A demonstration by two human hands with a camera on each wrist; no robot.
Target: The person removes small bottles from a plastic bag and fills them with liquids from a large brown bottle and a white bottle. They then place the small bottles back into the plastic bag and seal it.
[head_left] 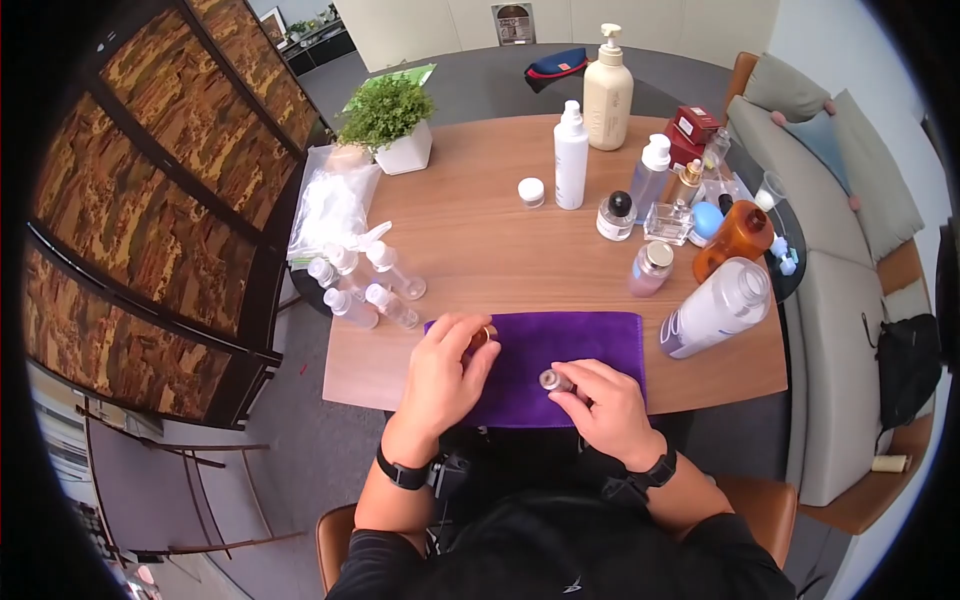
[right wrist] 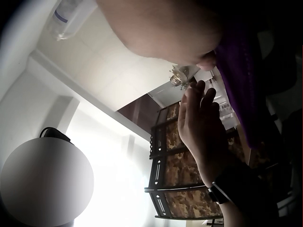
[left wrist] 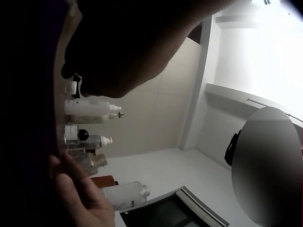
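Note:
My left hand (head_left: 443, 372), over the left part of a purple cloth (head_left: 535, 340), holds a small amber-brown round piece (head_left: 481, 338) between thumb and fingers. The fingers hide much of it, and I cannot tell its kind. With thumb and fingertips my right hand (head_left: 612, 412) pinches a small bottle (head_left: 552, 380), its round mouth end facing left above the cloth. The hands are apart. In the left wrist view the right hand (left wrist: 83, 198) shows low down; the left hand (right wrist: 203, 127) shows in the right wrist view.
Several small clear bottles (head_left: 350, 308) stand left of the cloth, near plastic bags (head_left: 335, 205) and a potted plant (head_left: 405, 145). Rightward are a large clear bottle (head_left: 715, 310), a pink bottle (head_left: 651, 268), an amber bottle (head_left: 735, 240) and pump bottles (head_left: 607, 100). A white jar (head_left: 531, 193) sits behind.

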